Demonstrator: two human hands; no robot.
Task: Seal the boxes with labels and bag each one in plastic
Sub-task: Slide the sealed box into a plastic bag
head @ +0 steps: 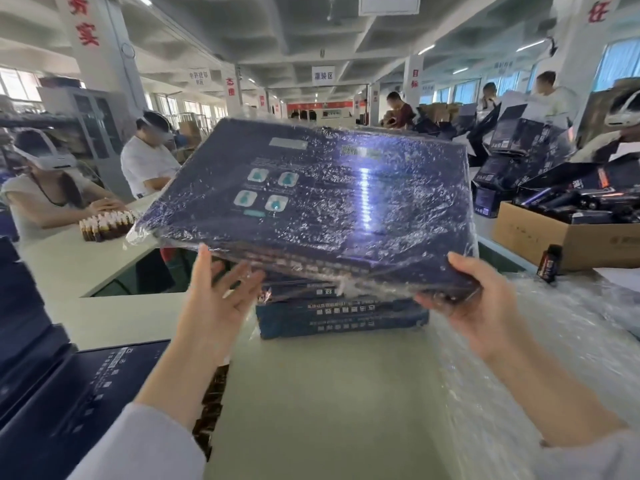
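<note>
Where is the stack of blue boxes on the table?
In the head view's centre, the stack sits on the white table, directly beneath the plastic-wrapped box, between the left hand and right hand.

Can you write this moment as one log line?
bagged box: held tilted above stack | right hand: grips near corner | left hand: open at edge

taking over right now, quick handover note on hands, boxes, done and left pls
Right hand grips the near right corner of the flat dark blue box in clear plastic, held tilted over the stack of dark blue boxes on the pale table.
Left hand open, fingers straight at its near edge.
Done: this box is bagged.
Left: probably set it on the stack; more dark boxes lie at left.
</note>
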